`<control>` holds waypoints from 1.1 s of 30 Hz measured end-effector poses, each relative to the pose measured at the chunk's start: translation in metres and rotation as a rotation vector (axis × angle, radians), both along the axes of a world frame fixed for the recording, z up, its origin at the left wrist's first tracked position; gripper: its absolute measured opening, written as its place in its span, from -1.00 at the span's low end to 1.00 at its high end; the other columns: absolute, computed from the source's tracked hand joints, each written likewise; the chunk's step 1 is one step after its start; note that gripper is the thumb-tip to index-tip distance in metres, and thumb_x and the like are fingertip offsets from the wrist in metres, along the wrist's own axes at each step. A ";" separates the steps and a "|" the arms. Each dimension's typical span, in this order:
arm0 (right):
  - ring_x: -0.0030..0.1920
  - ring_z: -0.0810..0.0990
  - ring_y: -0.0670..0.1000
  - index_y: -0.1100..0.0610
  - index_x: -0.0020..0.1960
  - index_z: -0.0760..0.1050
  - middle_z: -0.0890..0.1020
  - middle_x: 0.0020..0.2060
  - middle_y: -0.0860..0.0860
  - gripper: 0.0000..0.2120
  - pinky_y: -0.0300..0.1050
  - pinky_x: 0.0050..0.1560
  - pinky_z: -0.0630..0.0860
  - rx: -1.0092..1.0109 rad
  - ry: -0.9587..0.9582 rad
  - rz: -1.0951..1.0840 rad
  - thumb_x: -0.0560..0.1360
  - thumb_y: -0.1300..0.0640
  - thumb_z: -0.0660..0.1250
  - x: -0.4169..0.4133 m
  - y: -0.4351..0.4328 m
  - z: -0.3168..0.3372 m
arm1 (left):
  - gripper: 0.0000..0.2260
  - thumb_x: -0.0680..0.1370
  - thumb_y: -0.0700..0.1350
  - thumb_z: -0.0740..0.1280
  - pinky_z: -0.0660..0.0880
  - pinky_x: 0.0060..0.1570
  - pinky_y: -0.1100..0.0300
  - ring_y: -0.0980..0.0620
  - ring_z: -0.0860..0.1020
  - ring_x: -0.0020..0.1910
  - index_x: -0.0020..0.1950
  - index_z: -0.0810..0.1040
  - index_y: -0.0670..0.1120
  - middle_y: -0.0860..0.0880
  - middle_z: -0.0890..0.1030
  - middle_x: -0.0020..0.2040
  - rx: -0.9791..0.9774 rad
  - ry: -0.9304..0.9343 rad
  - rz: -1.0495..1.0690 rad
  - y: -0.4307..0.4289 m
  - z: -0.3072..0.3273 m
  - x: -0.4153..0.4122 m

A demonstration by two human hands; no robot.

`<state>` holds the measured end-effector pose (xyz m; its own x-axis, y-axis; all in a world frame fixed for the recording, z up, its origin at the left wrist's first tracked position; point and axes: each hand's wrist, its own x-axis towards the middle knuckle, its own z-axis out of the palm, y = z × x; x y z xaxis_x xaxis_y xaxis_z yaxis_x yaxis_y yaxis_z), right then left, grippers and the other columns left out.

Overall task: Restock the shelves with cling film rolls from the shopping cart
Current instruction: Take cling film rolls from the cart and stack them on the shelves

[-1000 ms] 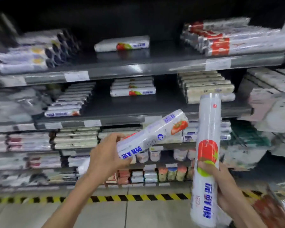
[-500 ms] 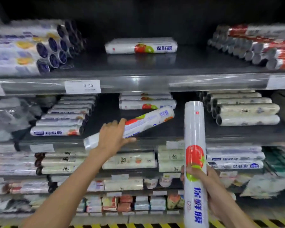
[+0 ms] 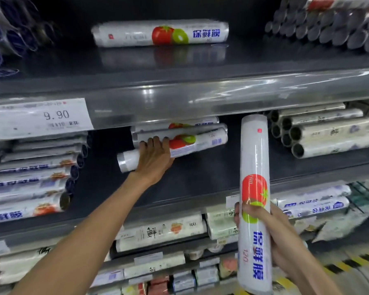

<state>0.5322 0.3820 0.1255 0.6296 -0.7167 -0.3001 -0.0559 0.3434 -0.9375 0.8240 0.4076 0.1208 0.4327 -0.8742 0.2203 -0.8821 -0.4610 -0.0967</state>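
Shelving (image 3: 222, 92) stocked with cling film fills the frame. At centre, the left hand (image 3: 152, 155) grasps a white roll (image 3: 196, 142) printed with a tomato and a kiwi. Its fingers curl over the top of the roll, which is tilted low over the middle shelf (image 3: 200, 177) with its far end against a small stack of matching rolls (image 3: 179, 127). At lower right, the right hand (image 3: 273, 228) is wrapped around a second roll (image 3: 255, 158), held upright in front of the shelves. Another matching roll (image 3: 160, 35) lies alone at upper centre on the top shelf. A price tag (image 3: 38, 118) reading 9.90 sits at the left edge.
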 end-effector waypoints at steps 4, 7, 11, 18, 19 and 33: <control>-0.31 0.62 0.10 0.18 -0.07 0.52 0.65 -0.31 0.18 -0.34 -0.02 -0.29 0.58 -0.013 -0.051 -0.002 -0.11 -0.02 0.58 0.014 -0.006 -0.004 | -0.47 0.51 0.02 0.35 0.19 0.16 0.01 -0.17 0.33 0.20 0.38 0.24 -0.14 -0.20 0.39 0.23 -0.058 0.042 0.008 -0.008 -0.004 0.007; -0.33 0.61 0.08 0.18 -0.08 0.52 0.65 -0.32 0.17 -0.41 -0.05 -0.32 0.58 -0.018 -0.072 0.015 -0.05 -0.02 0.54 0.019 -0.009 -0.004 | -0.42 0.45 0.07 0.41 0.20 0.15 0.02 -0.14 0.32 0.21 0.35 0.26 -0.10 -0.16 0.38 0.23 -0.058 0.105 0.006 -0.012 -0.007 0.009; -0.30 0.62 0.08 0.25 0.03 0.50 0.65 -0.28 0.17 -0.24 -0.08 -0.31 0.56 -0.072 -0.055 0.042 -0.08 -0.07 0.57 0.016 -0.017 -0.002 | -0.42 0.44 0.14 0.40 0.20 0.15 0.05 -0.12 0.31 0.22 0.35 0.30 -0.06 -0.13 0.38 0.21 -0.064 0.249 -0.030 -0.013 -0.007 0.012; -0.29 0.62 0.09 0.26 0.02 0.51 0.65 -0.26 0.20 -0.13 -0.08 -0.29 0.58 -0.083 -0.103 0.060 -0.15 -0.17 0.63 0.005 -0.033 -0.007 | -0.58 0.59 0.08 0.23 0.32 0.22 0.25 -0.01 0.41 0.31 0.40 0.40 -0.07 -0.05 0.46 0.35 0.036 0.635 -0.114 -0.008 0.009 0.037; -0.28 0.62 0.09 0.25 0.02 0.51 0.65 -0.26 0.19 -0.14 -0.08 -0.29 0.58 -0.082 -0.108 0.055 -0.15 -0.17 0.63 0.004 -0.036 -0.010 | -0.65 0.58 -0.02 0.28 0.32 0.13 0.34 0.04 0.45 0.26 0.35 0.46 -0.10 -0.03 0.51 0.31 -0.019 0.675 -0.112 -0.008 0.008 0.036; -0.28 0.62 0.06 0.25 0.07 0.50 0.66 -0.25 0.16 -0.38 -0.08 -0.29 0.57 -0.042 -0.129 0.080 0.10 -0.01 0.53 -0.005 -0.059 -0.025 | -0.55 0.38 -0.09 0.52 0.36 0.24 0.09 -0.13 0.46 0.18 0.25 0.57 -0.07 -0.16 0.55 0.16 -0.406 0.392 -0.124 -0.031 -0.025 0.037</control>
<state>0.5268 0.3234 0.1005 0.7165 -0.6730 -0.1837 0.0404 0.3029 -0.9522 0.8611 0.3762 0.0963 0.4498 -0.8024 0.3923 -0.8659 -0.2840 0.4118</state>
